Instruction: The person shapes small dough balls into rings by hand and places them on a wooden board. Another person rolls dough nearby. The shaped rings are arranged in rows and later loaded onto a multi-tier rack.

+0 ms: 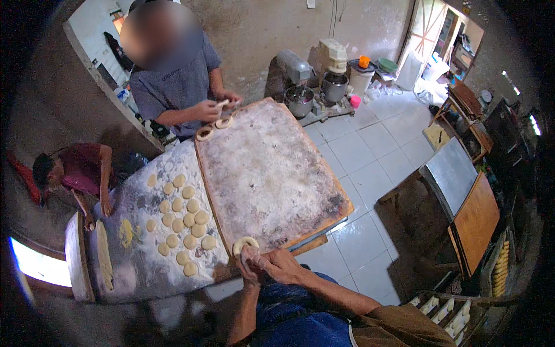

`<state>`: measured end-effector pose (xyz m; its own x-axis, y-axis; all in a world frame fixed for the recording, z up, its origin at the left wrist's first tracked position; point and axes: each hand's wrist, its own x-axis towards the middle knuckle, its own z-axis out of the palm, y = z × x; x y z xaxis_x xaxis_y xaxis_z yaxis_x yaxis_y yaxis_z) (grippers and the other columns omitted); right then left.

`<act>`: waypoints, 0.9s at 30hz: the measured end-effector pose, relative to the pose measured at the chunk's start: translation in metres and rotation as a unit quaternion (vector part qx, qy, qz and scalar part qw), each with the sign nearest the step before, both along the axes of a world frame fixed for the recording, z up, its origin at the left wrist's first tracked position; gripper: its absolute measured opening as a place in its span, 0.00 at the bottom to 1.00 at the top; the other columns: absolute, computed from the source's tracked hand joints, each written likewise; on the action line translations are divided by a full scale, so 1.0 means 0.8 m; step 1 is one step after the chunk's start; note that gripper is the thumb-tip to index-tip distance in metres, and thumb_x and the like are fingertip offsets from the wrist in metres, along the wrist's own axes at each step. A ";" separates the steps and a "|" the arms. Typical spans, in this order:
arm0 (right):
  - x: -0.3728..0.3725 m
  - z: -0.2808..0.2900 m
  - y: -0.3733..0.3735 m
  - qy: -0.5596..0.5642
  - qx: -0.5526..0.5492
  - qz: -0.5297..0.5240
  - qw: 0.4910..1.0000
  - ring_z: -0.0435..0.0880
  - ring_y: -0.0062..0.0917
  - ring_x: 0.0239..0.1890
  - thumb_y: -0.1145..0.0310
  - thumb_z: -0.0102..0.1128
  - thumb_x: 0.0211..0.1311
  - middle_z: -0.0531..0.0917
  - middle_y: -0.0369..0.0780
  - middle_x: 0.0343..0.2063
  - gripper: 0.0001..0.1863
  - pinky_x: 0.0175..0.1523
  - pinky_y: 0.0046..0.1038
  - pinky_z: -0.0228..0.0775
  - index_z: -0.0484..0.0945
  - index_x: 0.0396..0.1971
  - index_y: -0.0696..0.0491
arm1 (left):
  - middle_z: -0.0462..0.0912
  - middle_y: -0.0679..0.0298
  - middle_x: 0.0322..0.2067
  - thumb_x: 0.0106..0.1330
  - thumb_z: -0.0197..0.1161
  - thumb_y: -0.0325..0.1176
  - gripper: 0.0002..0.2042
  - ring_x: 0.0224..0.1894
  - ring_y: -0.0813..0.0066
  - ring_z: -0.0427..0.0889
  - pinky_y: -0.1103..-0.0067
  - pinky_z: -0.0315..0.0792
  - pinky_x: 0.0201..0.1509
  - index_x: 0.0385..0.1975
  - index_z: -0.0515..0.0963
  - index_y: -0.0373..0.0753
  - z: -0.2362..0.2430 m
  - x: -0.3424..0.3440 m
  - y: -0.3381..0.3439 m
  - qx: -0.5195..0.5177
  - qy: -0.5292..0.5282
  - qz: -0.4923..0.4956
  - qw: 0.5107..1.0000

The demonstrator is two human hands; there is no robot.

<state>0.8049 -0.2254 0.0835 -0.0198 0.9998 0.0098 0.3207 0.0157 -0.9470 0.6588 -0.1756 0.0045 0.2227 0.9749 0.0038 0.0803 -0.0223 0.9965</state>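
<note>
Your left fingers: your left hand (250,267) sits at the lower edge of a dough ring (237,248); the overlap hides whether its fingers pinch the ring.
Your right fingers: your right hand (280,265) reaches in close beside your left; you cannot tell whether its fingertips press together.
Dough ring: lower middle of the frame, by the near-left corner of your floured board (272,179).
Floured board: fills the centre, with two more rings (204,133) at its upper-left corner.
Dough rounds: left of the board, a loose group of pale, flattened pieces (189,220) lies on the floured table (136,272).
Dough strip: a long pale strip (104,254) lies farther left, near the table's end.
Co-workers: upper left, a person in a grey shirt (167,92) holds a pale dough piece (222,104) in both hands; at the left, a person in a dark red shirt (84,168) leans over the table's end.
Mixers: upper middle, a grey mixer (295,66) and a cream mixer (333,55) stand side by side.
Right side: a grey sheet (448,173) lies beside an orange-brown panel (477,214).
</note>
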 end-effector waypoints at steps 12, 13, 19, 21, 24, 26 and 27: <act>0.025 -0.043 -0.037 0.002 -0.021 -0.057 0.998 0.77 0.35 0.27 0.46 0.35 0.74 0.79 0.47 0.23 0.34 0.36 0.38 0.69 0.78 0.33 0.65 | 0.76 0.63 0.27 0.74 0.42 0.48 0.20 0.32 0.69 0.75 0.73 0.70 0.40 0.26 0.69 0.40 0.017 0.034 -0.023 -0.087 -0.114 -0.021 0.989; 0.036 -0.016 -0.037 0.065 -0.082 -0.007 0.995 0.75 0.33 0.24 0.45 0.34 0.74 0.78 0.45 0.20 0.36 0.33 0.38 0.69 0.79 0.32 0.64 | 0.75 0.64 0.26 0.74 0.42 0.48 0.20 0.31 0.71 0.74 0.75 0.69 0.39 0.25 0.68 0.41 0.051 0.049 -0.027 -0.008 -0.006 -0.006 1.000; 0.039 -0.022 -0.047 0.054 -0.021 -0.044 0.997 0.75 0.51 0.22 0.48 0.38 0.74 0.75 0.56 0.19 0.32 0.31 0.45 0.65 0.79 0.25 0.62 | 0.71 0.66 0.25 0.74 0.43 0.49 0.20 0.30 0.74 0.71 0.74 0.67 0.38 0.27 0.68 0.38 0.071 0.067 -0.044 -0.069 -0.081 0.007 0.994; 0.035 -0.036 -0.046 0.059 -0.005 -0.062 0.996 0.75 0.51 0.22 0.48 0.38 0.74 0.75 0.56 0.19 0.32 0.31 0.45 0.65 0.79 0.26 0.63 | 0.71 0.67 0.26 0.74 0.43 0.49 0.20 0.31 0.75 0.71 0.74 0.68 0.39 0.28 0.68 0.38 0.063 0.067 -0.045 0.043 0.016 0.014 0.999; 0.035 -0.001 -0.046 0.084 0.039 -0.059 0.994 0.74 0.50 0.22 0.47 0.37 0.74 0.74 0.57 0.18 0.34 0.31 0.45 0.65 0.78 0.26 0.64 | 0.70 0.66 0.26 0.74 0.43 0.50 0.21 0.29 0.73 0.69 0.71 0.66 0.36 0.27 0.68 0.38 0.053 0.067 -0.040 -0.031 -0.141 0.014 0.989; 0.040 0.006 -0.045 0.078 0.030 -0.061 0.995 0.73 0.49 0.21 0.45 0.37 0.74 0.73 0.57 0.18 0.35 0.31 0.44 0.65 0.78 0.26 0.64 | 0.70 0.65 0.26 0.74 0.43 0.50 0.21 0.27 0.72 0.68 0.70 0.65 0.34 0.27 0.68 0.39 0.059 0.062 -0.033 0.028 -0.163 -0.043 0.985; 0.040 -0.011 -0.043 0.065 0.002 -0.062 0.996 0.73 0.48 0.20 0.45 0.37 0.74 0.73 0.57 0.18 0.35 0.31 0.44 0.65 0.78 0.25 0.64 | 0.70 0.64 0.25 0.74 0.43 0.50 0.21 0.27 0.71 0.68 0.69 0.65 0.34 0.27 0.69 0.38 0.041 0.058 -0.034 0.056 -0.051 -0.040 0.996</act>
